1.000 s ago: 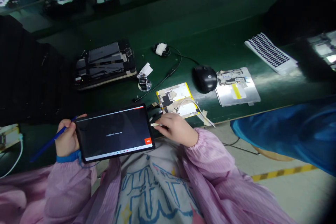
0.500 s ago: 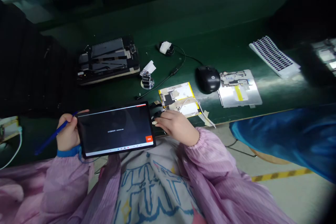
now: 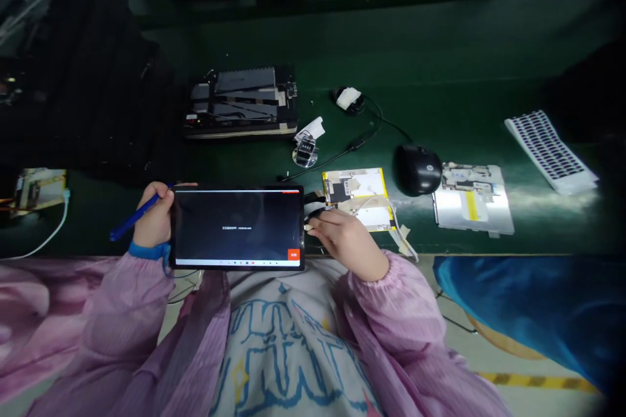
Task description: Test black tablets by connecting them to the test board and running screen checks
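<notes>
A tablet with a lit dark screen point(image 3: 238, 215) lies across the front of my body, tipped up toward me. My left hand point(image 3: 153, 218) is closed around its left edge, with a blue pen-like tool point(image 3: 134, 220) also held between the fingers. A blue band circles that wrist. At the tablet's right edge, my right hand point(image 3: 352, 241) pinches a small pale cable plug point(image 3: 308, 228); whether it is fully seated cannot be seen. Just beyond this hand lie a yellow-edged battery assembly point(image 3: 376, 184) and a white cable point(image 3: 394, 216), partly over it.
Behind the tablet sits a stack of opened tablets point(image 3: 244, 98). A coiled black cable point(image 3: 348, 99), a small round metal stand point(image 3: 306, 152), a black mouse point(image 3: 417, 169), a silver panel point(image 3: 472, 208) and a label sheet point(image 3: 550, 150) lie on the green bench. Blue fabric point(image 3: 528, 300) hangs at right.
The head view has turned, so the bench things appear shifted right and the tablet looks more level. Both hands keep their holds on the tablet and the plug.
</notes>
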`<action>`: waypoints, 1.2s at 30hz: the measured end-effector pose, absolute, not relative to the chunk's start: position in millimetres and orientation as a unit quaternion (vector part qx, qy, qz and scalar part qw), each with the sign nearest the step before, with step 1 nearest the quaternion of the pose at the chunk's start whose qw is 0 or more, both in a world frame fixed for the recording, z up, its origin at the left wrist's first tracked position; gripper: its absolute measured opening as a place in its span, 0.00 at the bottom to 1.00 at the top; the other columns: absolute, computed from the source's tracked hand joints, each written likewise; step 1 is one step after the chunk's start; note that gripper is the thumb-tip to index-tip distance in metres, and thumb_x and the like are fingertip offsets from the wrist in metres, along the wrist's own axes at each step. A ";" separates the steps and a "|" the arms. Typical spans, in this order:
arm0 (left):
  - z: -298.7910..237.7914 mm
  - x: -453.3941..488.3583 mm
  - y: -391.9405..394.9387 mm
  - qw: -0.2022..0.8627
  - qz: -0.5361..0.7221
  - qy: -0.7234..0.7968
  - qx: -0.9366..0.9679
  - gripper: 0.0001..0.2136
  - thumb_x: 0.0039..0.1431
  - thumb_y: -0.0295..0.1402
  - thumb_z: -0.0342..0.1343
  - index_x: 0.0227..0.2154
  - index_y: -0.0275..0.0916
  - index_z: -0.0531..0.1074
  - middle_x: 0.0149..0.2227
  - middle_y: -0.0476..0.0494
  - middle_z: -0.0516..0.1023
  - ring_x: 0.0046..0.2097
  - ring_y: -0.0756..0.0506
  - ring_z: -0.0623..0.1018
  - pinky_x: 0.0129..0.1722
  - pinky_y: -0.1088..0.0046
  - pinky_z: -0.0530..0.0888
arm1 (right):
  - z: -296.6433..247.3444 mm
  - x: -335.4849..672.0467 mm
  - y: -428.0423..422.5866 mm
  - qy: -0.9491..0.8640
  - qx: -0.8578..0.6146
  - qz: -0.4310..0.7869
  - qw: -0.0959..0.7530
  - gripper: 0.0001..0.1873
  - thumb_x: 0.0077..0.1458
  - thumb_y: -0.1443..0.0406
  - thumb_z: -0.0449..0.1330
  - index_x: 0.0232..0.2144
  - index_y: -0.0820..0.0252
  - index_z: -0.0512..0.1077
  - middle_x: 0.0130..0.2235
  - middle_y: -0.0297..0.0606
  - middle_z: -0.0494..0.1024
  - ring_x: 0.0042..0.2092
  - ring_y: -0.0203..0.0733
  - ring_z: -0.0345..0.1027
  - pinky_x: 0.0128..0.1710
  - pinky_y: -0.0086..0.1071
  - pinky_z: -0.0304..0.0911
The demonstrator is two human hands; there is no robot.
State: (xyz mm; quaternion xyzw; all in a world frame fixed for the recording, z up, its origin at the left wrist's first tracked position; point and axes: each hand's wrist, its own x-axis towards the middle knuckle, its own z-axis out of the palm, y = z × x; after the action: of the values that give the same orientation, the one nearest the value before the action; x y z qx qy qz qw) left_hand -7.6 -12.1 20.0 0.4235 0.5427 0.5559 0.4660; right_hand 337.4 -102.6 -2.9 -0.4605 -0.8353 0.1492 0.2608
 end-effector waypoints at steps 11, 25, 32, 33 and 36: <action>21.4 -11.9 -15.0 0.515 0.536 0.542 0.392 0.15 0.46 0.27 0.62 0.26 0.40 0.57 0.33 0.46 0.81 0.38 0.42 0.79 0.41 0.63 0.75 | -6.1 332.3 -108.2 -0.826 -0.471 0.183 0.249 0.14 0.65 0.65 0.49 0.40 0.64 0.74 0.30 0.41 0.73 0.32 0.42 0.66 0.33 0.34 0.63; 16.0 -14.5 -16.1 0.522 0.544 0.533 0.384 0.16 0.44 0.31 0.63 0.26 0.42 0.56 0.32 0.45 0.80 0.35 0.41 0.80 0.35 0.66 0.75 | 2.0 333.8 -107.6 -0.824 -0.480 0.180 0.242 0.12 0.63 0.65 0.52 0.38 0.62 0.75 0.31 0.43 0.75 0.33 0.44 0.68 0.33 0.37 0.66; 19.8 -10.0 -21.7 0.525 0.559 0.529 0.363 0.15 0.44 0.28 0.62 0.25 0.42 0.57 0.32 0.45 0.78 0.33 0.41 0.79 0.35 0.65 0.76 | -0.6 329.7 -110.2 -0.825 -0.455 0.161 0.296 0.08 0.63 0.66 0.53 0.39 0.59 0.72 0.34 0.43 0.76 0.35 0.44 0.70 0.35 0.38 0.69; 20.0 -9.7 -22.2 0.524 0.558 0.531 0.364 0.15 0.44 0.29 0.62 0.25 0.42 0.57 0.31 0.45 0.78 0.33 0.42 0.79 0.34 0.65 0.76 | -2.1 329.8 -110.5 -0.833 -0.448 0.148 0.290 0.08 0.63 0.66 0.52 0.39 0.60 0.71 0.34 0.43 0.76 0.34 0.43 0.70 0.34 0.38 0.68; 20.2 -10.0 -22.7 0.521 0.552 0.535 0.371 0.16 0.44 0.30 0.62 0.25 0.42 0.56 0.31 0.46 0.78 0.33 0.42 0.79 0.34 0.67 0.76 | -6.9 332.5 -110.8 -0.863 -0.420 0.089 0.265 0.09 0.64 0.66 0.50 0.38 0.61 0.70 0.31 0.41 0.75 0.29 0.40 0.68 0.28 0.34 0.64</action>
State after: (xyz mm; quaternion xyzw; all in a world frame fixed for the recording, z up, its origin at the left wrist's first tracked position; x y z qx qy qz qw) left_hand -10.0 -22.7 20.2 0.3715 0.5346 0.5518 0.5212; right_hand 332.5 -110.8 -6.9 -0.4204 -0.8632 0.0895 0.2647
